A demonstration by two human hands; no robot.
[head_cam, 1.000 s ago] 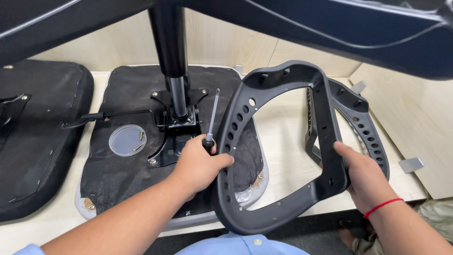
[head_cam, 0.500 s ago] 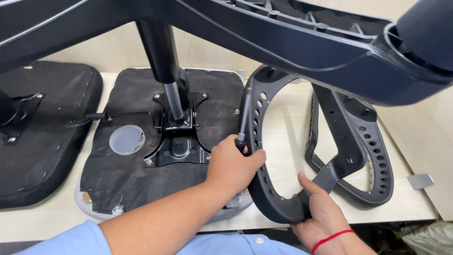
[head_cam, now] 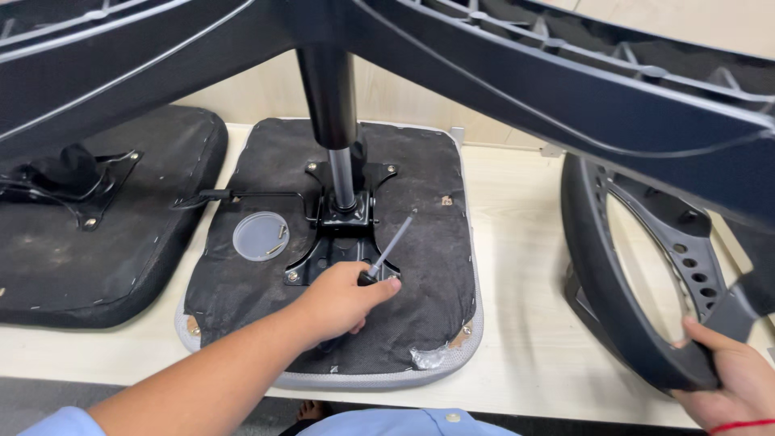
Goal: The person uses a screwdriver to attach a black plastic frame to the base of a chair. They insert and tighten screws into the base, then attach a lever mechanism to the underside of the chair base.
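So the biggest thing in view is the chair base (head_cam: 517, 73), the dark star-shaped legs fanning across the top of the shot, with the gas column (head_cam: 329, 97) dropping straight down from it into the upside-down seat (head_cam: 242, 323). That seat lies flat on the pale surface (head_cam: 517, 266), black fabric underside up. The metal mounting plate (head_cam: 343, 230) sits in the middle of it with the column plugged in, so I'd say the base-to-seat part looks done. At least one bolt shows at the plate's lower left corner; can't tell if all of them are in or tight.

A second seat (head_cam: 89, 218) lies just to the left, its own bracket on but no column, so that one looks further behind.

Off to the right is the dark plastic armrest frame (head_cam: 638, 274) with the row of holes, tilted up off the surface and well apart from the seat. Not attached to anything, so that's what I'd call left to do. The right hand (head_cam: 731, 379) is wrapped around its lower edge, fingers curled.

The left hand (head_cam: 343, 303) is closed in a fist around the handle of a screwdriver (head_cam: 391, 246), shaft pointing up and away over the seat, just beside the plate.

Smallest bit: a round clear lid (head_cam: 260, 236) on the seat holding a few loose screws.
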